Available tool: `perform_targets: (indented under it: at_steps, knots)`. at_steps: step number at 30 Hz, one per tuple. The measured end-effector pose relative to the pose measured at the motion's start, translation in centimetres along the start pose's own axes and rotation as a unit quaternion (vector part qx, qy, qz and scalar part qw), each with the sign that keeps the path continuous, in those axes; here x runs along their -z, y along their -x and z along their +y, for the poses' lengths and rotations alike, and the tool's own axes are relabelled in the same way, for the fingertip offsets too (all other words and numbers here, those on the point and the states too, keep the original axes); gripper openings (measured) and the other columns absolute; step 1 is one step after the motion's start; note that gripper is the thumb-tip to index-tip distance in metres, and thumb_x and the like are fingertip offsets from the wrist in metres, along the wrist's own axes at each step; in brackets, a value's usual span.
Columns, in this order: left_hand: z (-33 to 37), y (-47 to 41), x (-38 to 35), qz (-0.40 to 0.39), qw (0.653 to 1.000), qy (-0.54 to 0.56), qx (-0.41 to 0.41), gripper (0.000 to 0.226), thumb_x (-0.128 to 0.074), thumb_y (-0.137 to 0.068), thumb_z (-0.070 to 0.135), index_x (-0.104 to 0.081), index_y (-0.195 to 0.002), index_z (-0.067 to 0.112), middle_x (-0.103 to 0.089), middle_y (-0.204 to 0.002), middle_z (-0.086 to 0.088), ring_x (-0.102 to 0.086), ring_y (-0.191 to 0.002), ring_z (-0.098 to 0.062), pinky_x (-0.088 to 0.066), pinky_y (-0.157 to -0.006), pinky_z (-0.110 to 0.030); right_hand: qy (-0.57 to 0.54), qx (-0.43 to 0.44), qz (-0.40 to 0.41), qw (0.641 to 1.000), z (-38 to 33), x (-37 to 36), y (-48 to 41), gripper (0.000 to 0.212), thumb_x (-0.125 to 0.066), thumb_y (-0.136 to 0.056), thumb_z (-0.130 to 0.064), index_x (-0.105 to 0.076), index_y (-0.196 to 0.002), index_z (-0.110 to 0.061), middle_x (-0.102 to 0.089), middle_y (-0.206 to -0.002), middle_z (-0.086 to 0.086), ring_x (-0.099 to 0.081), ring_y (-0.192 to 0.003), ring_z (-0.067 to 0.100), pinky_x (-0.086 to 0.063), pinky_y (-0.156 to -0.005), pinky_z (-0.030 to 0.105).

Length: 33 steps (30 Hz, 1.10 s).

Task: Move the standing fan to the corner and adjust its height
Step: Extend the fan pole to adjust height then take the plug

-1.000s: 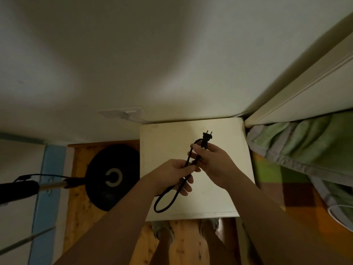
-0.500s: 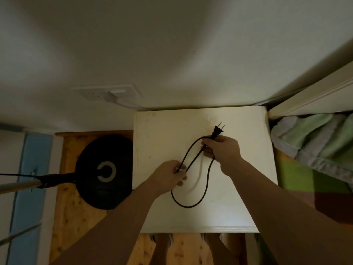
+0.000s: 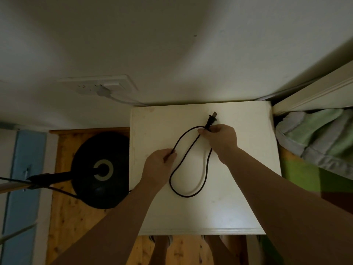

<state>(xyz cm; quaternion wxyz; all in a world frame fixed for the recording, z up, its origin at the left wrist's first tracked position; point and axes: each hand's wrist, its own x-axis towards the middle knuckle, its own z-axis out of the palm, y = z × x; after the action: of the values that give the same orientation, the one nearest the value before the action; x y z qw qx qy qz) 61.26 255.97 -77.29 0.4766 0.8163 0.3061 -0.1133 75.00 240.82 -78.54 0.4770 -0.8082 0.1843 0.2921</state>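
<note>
Dim room, looking down from the head.
- Right hand (image 3: 219,140) pinches the black power cord (image 3: 206,173) just behind its two-pin plug (image 3: 212,119), pins pointing up toward the wall. We read this as keeping the plug end under control while it is out of any outlet.
- Left hand (image 3: 158,165) is curled around the cord further along. A slack loop hangs between the hands onto the white bedside table (image 3: 238,213), so the table takes the cord's weight.
- Fan base (image 3: 99,169), a black disc, stands on the wooden floor (image 3: 63,217) just left of the table, near the wall. Its pole (image 3: 53,177) runs out of view to the left; fan head not in view.
- Wall socket (image 3: 99,86) above the base already carries a white plug (image 3: 104,91).
- Our judgement: fan looks parked near the corner and the cord is being sorted. We cannot tell the state of the height adjustment.
</note>
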Motion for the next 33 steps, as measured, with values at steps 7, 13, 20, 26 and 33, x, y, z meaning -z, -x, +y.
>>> perform_targets:
  at_steps: [7, 13, 20, 26, 33]
  knots:
    - [-0.5, 0.4, 0.0, 0.036, 0.995, -0.075, -0.045, 0.029, -0.06, -0.099, 0.016, -0.066, -0.125, 0.005, -0.062, -0.095, -0.011, -0.054, -0.089, -0.014, -0.043, -0.085, -0.018, 0.034, 0.033, 0.023, 0.999, 1.5, 1.0, 1.1, 0.037, -0.077, -0.082, -0.033, -0.065, -0.113, -0.016, -0.064, -0.103, -0.001, -0.062, -0.094, 0.017, -0.053, -0.086, 0.033]
    - [-0.8, 1.0, -0.2, 0.081, 0.995, -0.051, -0.037, 0.027, -0.062, -0.097, 0.011, -0.067, -0.122, 0.005, -0.062, -0.095, -0.006, -0.058, -0.088, -0.013, -0.04, -0.079, -0.001, 0.023, 0.042, 0.044, 0.998, 2.8, 1.4, 1.7, 0.017, -0.072, -0.087, -0.028, -0.07, -0.1, -0.017, -0.067, -0.09, -0.007, -0.063, -0.086, 0.011, -0.048, -0.078, 0.025]
    - [-1.6, 1.1, -1.0, 0.082, 0.995, -0.054, 0.004, 0.021, -0.067, -0.094, 0.009, -0.073, -0.113, 0.003, -0.069, -0.106, -0.014, -0.062, -0.099, -0.019, -0.041, -0.089, -0.018, 0.089, 0.032, 0.038, 0.995, 3.7, 1.7, 1.7, 0.005, -0.071, -0.086, -0.025, -0.069, -0.082, -0.022, -0.064, -0.076, -0.013, -0.058, -0.073, 0.007, -0.042, -0.065, 0.023]
    - [-1.7, 1.0, -1.4, 0.078, 0.996, -0.028, 0.031, 0.02, -0.069, -0.093, 0.011, -0.073, -0.111, 0.005, -0.071, -0.111, -0.011, -0.065, -0.103, -0.021, -0.046, -0.094, -0.025, 0.094, 0.027, 0.04, 0.994, 3.9, 1.7, 1.6, 0.008, -0.073, -0.085, -0.026, -0.071, -0.084, -0.018, -0.064, -0.076, -0.01, -0.059, -0.073, 0.009, -0.044, -0.067, 0.026]
    - [-1.7, 1.2, -1.1, 0.062, 0.997, -0.009, 0.053, 0.023, -0.068, -0.093, 0.013, -0.072, -0.115, 0.005, -0.071, -0.114, -0.011, -0.064, -0.105, -0.019, -0.045, -0.096, -0.024, 0.084, 0.053, 0.032, 0.995, 4.7, 2.3, 2.6, 0.012, -0.069, -0.088, -0.032, -0.07, -0.088, -0.02, -0.065, -0.079, -0.012, -0.058, -0.073, 0.003, -0.042, -0.064, 0.02]
